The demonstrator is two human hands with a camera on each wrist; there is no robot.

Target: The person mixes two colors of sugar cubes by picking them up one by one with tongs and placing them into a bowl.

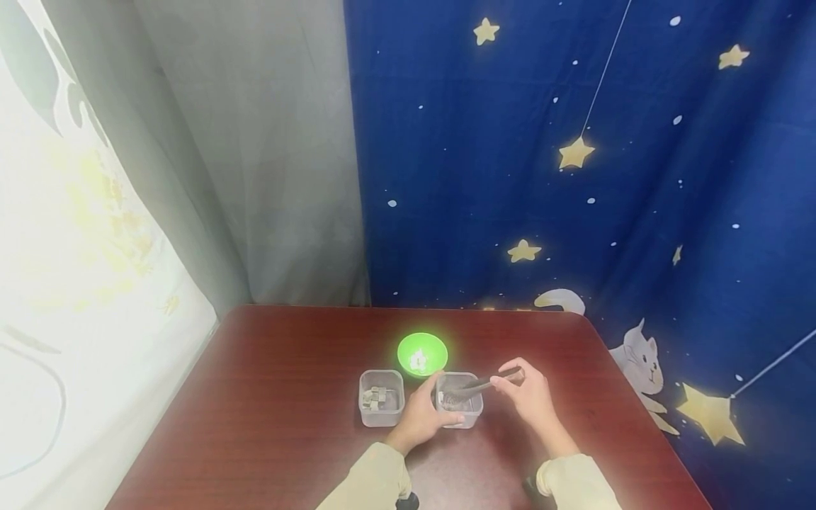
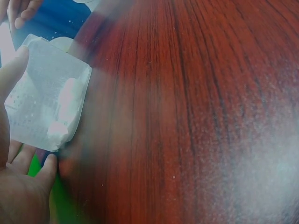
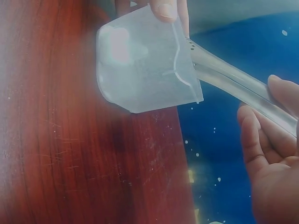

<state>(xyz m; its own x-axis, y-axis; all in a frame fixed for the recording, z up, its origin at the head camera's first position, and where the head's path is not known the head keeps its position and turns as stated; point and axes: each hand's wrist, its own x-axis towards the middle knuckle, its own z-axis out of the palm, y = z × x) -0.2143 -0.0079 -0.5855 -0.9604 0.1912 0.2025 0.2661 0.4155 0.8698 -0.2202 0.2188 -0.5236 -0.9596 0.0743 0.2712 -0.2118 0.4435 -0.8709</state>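
Strongest light comes from the left, where a white printed fabric curtain (image 1: 95, 241) is overexposed; the dark-blue star-printed curtain (image 1: 446, 163) at right is dimmer. The round bright-green bowl (image 1: 437, 345) glows, its white contents blown out. Haze veils the near part of the reddish-brown wooden table (image 1: 274, 404), with a soft shadow just nearer than the person's right hand (image 1: 528, 395). Both wrist views show glare on the wood; in the right one, the clear square plastic container (image 3: 149, 84) has a blurry highlight.

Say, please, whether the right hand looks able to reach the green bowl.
Likely yes: beyond the container the left hand grips, the right hand has a free-looking way to the green bowl, but it holds a utensil reaching into that container.
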